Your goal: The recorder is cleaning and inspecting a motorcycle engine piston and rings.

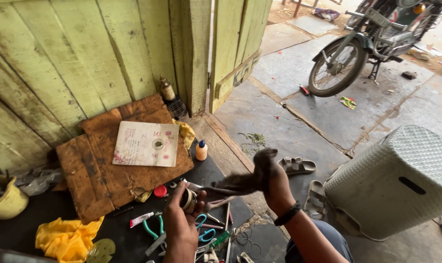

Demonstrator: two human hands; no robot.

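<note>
My left hand [178, 219] holds a small round metal part [188, 199] above the dark work mat. My right hand [275, 187] grips a dark, greasy rag [250, 178] that stretches from that hand toward the round part and touches it. A black band sits on my right wrist. Below my hands lie blue-handled scissors [204, 229], green-handled pliers [155, 228] and several other small tools.
A worn cardboard sheet [104, 170] with a printed paper [145, 143] lies by the green plank wall. An orange bottle [201, 151], yellow cloth [65, 238], yellow bowl [6, 199], sandals [296, 165], a pale woven stool [401, 180] and a parked motorbike [372, 39] surround me.
</note>
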